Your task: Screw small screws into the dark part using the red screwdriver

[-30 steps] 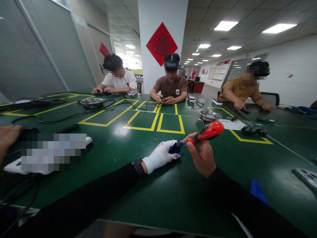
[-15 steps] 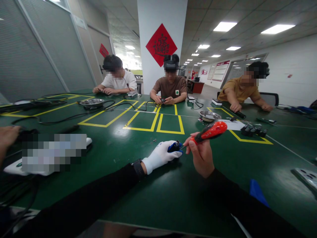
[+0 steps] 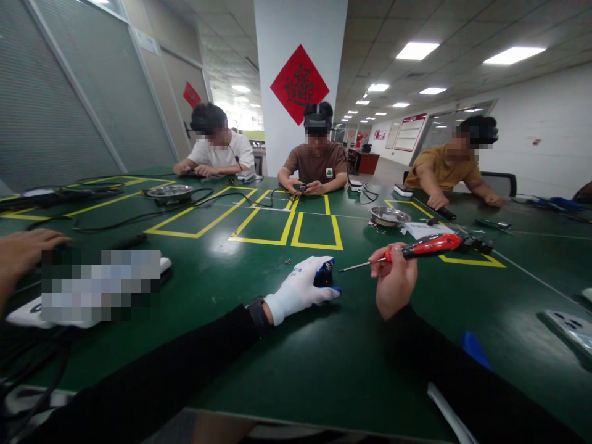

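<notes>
Screwdriver drawn rightward since the earlier frame: its bare shaft now shows and its tip sits just clear of the black part. Right hand, bare, has shifted right with it; grip closed on the front of the red-and-black handle, shaft pointing left.

Left hand, in a white glove with blue fingertips, is at centre of frame, closed about the black part, thumb below and fingers above. Fingertips stand further apart than before; cannot tell how firmly they press. Black part is a little right of frame centre, metallic end up.

Small screws lie on the green table, above the glove in frame. Metal bowl, paper and a cluster of black pieces are right of centre, the pieces partly behind the handle. At left edge, a co-worker's hand has reached further into frame.
</notes>
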{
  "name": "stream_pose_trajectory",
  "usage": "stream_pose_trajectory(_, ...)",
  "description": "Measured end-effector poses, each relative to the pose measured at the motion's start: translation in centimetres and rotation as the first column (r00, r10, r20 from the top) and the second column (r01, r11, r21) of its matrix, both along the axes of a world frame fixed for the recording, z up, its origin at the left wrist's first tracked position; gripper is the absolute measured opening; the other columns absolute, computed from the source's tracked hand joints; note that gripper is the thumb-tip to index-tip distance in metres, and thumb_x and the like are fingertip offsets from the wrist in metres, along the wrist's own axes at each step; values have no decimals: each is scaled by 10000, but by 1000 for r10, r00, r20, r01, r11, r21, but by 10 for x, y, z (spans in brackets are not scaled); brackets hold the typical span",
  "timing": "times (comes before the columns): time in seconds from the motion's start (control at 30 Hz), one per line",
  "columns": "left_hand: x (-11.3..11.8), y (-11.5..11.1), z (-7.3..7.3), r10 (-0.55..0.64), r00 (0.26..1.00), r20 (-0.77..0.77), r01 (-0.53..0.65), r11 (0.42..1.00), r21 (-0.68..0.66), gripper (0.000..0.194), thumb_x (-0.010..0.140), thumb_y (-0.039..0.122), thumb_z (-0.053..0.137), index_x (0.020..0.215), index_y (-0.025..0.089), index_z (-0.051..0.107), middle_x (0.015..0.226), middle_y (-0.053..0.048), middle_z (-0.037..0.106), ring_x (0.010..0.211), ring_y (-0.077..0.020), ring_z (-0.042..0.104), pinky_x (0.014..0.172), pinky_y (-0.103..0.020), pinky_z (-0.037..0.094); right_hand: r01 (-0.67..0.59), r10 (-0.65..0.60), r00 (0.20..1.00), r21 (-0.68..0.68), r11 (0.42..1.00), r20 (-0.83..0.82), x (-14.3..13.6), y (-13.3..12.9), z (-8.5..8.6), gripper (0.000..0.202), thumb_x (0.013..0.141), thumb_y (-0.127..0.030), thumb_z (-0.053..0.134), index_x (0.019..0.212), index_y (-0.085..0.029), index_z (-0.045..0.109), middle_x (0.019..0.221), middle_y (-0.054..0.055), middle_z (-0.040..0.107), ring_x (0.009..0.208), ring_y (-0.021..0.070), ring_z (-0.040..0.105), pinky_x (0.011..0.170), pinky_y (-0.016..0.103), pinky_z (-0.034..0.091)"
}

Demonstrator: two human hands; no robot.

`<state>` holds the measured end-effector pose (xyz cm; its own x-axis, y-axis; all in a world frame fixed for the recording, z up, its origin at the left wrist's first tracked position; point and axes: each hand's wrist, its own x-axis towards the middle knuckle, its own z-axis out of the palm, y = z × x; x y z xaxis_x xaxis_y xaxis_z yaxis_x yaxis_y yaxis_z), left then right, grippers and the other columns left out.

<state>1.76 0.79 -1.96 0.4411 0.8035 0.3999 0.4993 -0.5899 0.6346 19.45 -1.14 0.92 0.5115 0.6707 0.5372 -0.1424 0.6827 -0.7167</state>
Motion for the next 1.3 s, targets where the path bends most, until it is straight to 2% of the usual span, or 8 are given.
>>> stream_pose_trajectory(0.3, -2, 3, -7, 3, 997, -80, 2, 998, 58, 566, 694, 263, 661, 1238, 234, 507, 1181, -65, 565, 1100, -236, 528, 985, -369, 412, -166, 148, 982, -163, 973, -117, 5, 6, -10, 58, 791, -208, 510, 811, -200, 456, 547, -62, 576, 379, 57, 414, 386, 170, 318)
stream_pose_trajectory(0.53, -4, 5, -4, 155, 979, -132, -132, 976, 171, 820, 622, 517, 710, 1326, 204, 431, 1290, -115, 506, 1229, -334, 416, 1061, -478, 305, -189, 115, 952, -249, 950, -283, 11, 15, -15, 85, 721, -169, 552, 757, -193, 479, 549, -54, 593, 394, 50, 438, 418, 161, 384)
stream_pose_trajectory(0.63, -5, 6, -5, 133, 981, -144, -115, 985, 126, 664, 707, 392, 658, 1315, 235, 443, 1284, -82, 527, 1243, -302, 419, 1068, -465, 309, -242, 101, 925, -363, 900, -366, 13, 17, -16, 97, 690, -147, 590, 741, -183, 515, 612, -20, 644, 453, 56, 504, 467, 162, 440)
stream_pose_trajectory(0.73, -5, 6, -7, 135, 984, -115, -115, 980, 162, 679, 687, 387, 672, 1305, 216, 449, 1269, -92, 533, 1214, -288, 448, 1066, -445, 322, -334, 131, 897, -454, 826, -422, 14, 19, -18, 93, 677, -143, 609, 749, -178, 562, 738, 23, 694, 555, 76, 577, 539, 180, 493)
stream_pose_trajectory(0.9, -5, 5, -9, 175, 977, -123, -158, 978, 140, 740, 662, 501, 683, 1307, 218, 456, 1291, -102, 525, 1273, -331, 382, 1077, -497, 291, -413, 270, 901, -480, 774, -340, 17, 22, -22, 121, 633, -127, 657, 730, -184, 615, 816, 13, 688, 659, 91, 605, 590, 191, 506)
stream_pose_trajectory(1.03, -22, 12, 6, 146, 989, -17, -140, 974, 180, 623, 848, 485, 472, 1396, 225, 330, 1455, -72, 353, 1371, -254, 257, 1131, -426, 234, -325, 265, 946, -550, 769, -189, 22, 26, -24, 172, 607, -189, 717, 768, -205, 663, 677, -29, 622, 598, 83, 570, 474, 156, 434)
stream_pose_trajectory(1.17, -53, 40, 10, 401, 910, 107, -414, 897, 154, 513, 940, 423, 247, 1396, 202, 326, 1465, -54, 342, 1382, -199, 244, 1152, -364, 190, -331, 259, 944, -572, 750, -207, 26, 27, -23, 185, 662, -294, 677, 823, -204, 690, 758, -20, 632, 621, 84, 579, 474, 164, 447)
stream_pose_trajectory(1.3, -76, 71, -10, 504, 858, -99, -503, 864, 36, 576, 861, 474, 431, 1335, 147, 416, 1397, -123, 434, 1336, -283, 323, 1108, -418, 256, -324, 275, 946, -530, 783, -173, 20, 24, -20, 199, 680, -272, 689, 847, -164, 693, 665, -27, 583, 539, 56, 516, 427, 135, 421)
